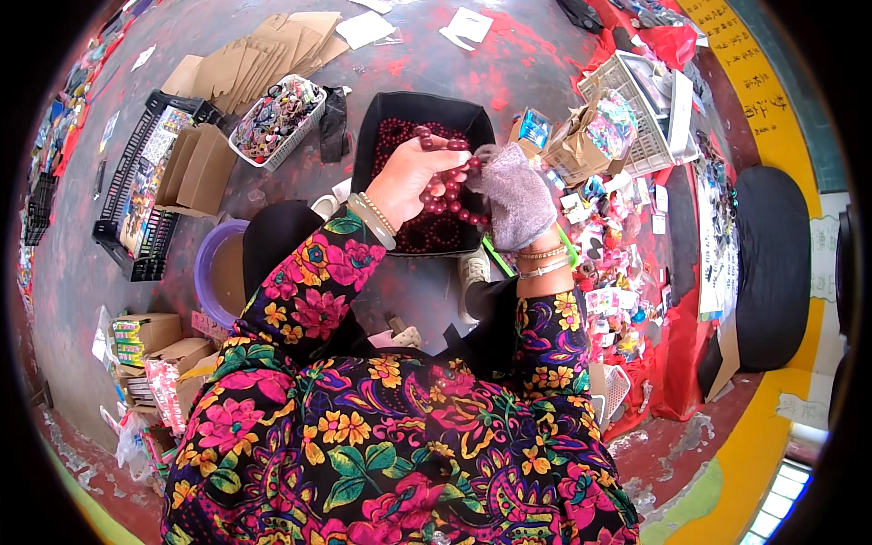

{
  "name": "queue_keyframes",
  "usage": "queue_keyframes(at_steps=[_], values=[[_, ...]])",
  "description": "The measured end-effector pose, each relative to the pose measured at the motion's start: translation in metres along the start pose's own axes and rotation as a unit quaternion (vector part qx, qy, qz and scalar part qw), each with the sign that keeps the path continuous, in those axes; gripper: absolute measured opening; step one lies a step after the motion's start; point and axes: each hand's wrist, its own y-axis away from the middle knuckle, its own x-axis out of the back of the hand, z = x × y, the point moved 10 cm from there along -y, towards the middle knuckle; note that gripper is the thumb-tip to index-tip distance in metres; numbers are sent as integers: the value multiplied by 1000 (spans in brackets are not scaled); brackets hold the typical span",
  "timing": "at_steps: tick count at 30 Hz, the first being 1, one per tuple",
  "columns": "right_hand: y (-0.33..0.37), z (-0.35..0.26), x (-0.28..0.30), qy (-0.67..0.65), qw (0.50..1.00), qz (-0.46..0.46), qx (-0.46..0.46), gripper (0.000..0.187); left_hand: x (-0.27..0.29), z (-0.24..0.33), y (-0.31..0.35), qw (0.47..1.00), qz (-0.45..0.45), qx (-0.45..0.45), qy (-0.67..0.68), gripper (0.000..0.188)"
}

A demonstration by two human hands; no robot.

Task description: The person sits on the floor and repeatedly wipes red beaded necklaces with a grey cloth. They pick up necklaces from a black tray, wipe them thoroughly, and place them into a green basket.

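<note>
My left hand [404,174] pinches a string of shiny dark-red beads [442,202] between thumb and fingers. The string loops down below that hand toward the right. A fuzzy lilac-grey cloth or mitt [518,195] covers my right hand, which is closed against the beads; its fingers are hidden. Both hands are over a black open box [389,104], and many more dark-red beads [400,136] lie inside it. Bracelets circle both my wrists.
Left are a white basket of small trinkets [280,118], a black crate [136,227], flattened cardboard [263,54] and a purple basin [207,272]. Right are small packaged goods [627,300] on red cloth, an opened carton [577,150] and a white crate [636,127].
</note>
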Motion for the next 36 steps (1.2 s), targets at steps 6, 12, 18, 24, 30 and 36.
queue_keyframes(at_steps=[6, 12, 18, 24, 30, 36], values=[[-1, 8, 6, 18, 995, 5, -96, 20, -13, 7, 7, 986, -38, -23, -160, 18], [23, 43, -3, -12, 970, 48, -239, 19, -16, -1, 4, 994, -52, -5, -94, 13], [-10, -6, 6, 39, 988, -103, -107, 31, 11, 0, -1, 1000, 17, -4, -2, 13], [-1, 18, -3, 104, 985, -53, -125, 17, -6, 4, 4, 996, -1, 6, -88, 17], [7, 25, -22, 105, 970, -131, -176, 16, -15, 5, 6, 976, -48, -4, -214, 22], [19, 48, -37, -120, 971, -21, -208, 10, -9, 0, 0, 963, 2, -43, -267, 18]])
